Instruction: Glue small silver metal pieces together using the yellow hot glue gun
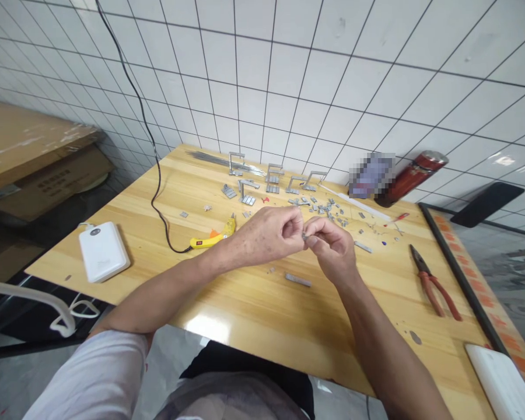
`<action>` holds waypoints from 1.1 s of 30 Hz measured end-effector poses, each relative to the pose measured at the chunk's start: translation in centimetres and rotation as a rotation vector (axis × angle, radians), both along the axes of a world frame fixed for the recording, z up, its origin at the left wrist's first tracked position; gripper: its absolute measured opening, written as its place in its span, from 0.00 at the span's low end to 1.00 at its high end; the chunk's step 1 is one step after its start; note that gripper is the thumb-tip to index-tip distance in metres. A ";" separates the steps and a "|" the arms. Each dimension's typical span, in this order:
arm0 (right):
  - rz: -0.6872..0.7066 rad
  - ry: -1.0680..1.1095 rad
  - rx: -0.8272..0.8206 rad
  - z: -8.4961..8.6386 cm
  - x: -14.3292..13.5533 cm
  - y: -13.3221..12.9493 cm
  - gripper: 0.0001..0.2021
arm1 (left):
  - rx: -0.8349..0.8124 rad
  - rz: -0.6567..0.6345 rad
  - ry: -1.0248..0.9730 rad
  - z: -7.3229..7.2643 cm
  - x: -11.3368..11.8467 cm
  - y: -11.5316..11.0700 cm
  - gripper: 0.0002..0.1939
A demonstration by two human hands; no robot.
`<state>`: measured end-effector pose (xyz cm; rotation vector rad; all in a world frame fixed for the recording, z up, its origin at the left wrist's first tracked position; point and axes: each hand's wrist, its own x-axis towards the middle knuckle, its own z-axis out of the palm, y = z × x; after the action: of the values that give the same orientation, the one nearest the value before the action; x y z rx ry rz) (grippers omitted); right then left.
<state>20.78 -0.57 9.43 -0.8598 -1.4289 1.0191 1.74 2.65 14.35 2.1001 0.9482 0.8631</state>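
Note:
Over the middle of the wooden table, the fingertips of my left hand (269,234) and my right hand (333,248) meet. Both pinch a small grey piece (305,237), mostly covered by the fingers. Below them lies a flat grey strip (298,280). Just beyond my right hand are scattered small grey pieces (328,208), and another grey strip (363,247) rests to its right. A yellow glue gun (212,238) lies by my left forearm. Behind my hands stand several small grey frame-shaped assemblies, one of them (246,192) nearest to my left hand.
Red-handled pliers (433,286) lie at the right. A white power bank (104,251) sits at the left, another white device (501,379) at the lower right. A red flask (413,178) leans by the tiled wall. A black cable (151,134) crosses the left side of the table (126,224).

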 end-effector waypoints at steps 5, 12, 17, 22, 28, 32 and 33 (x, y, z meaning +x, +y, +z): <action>0.087 0.153 -0.016 0.3 0.1 0.1 0.01 | -0.069 0.027 -0.077 -0.9 0.0 1.4 0.05; 0.093 0.299 -0.179 1.3 0.1 0.9 0.06 | -0.197 -0.034 -0.209 -0.5 -0.3 1.1 0.04; 0.055 0.272 -0.177 1.1 -0.1 0.9 0.04 | -0.231 -0.068 -0.209 0.0 -0.1 0.1 0.04; 0.024 0.214 -0.161 0.8 -0.3 0.8 0.02 | -0.207 -0.097 -0.212 0.5 -0.3 -0.5 0.07; 0.021 0.184 -0.147 0.5 -0.2 0.7 0.03 | -0.210 -0.086 -0.184 0.7 -0.3 -0.5 0.08; 0.021 0.170 -0.138 0.5 -0.1 0.7 0.04 | -0.229 -0.076 -0.171 0.6 -0.2 -0.3 0.08; 0.019 0.168 -0.137 0.5 -0.1 0.7 0.04 | -0.233 -0.078 -0.172 0.5 -0.2 -0.3 0.08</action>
<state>20.68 0.13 9.95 -0.8390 -1.2388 1.1860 1.58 2.33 14.90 1.8217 0.8286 0.8360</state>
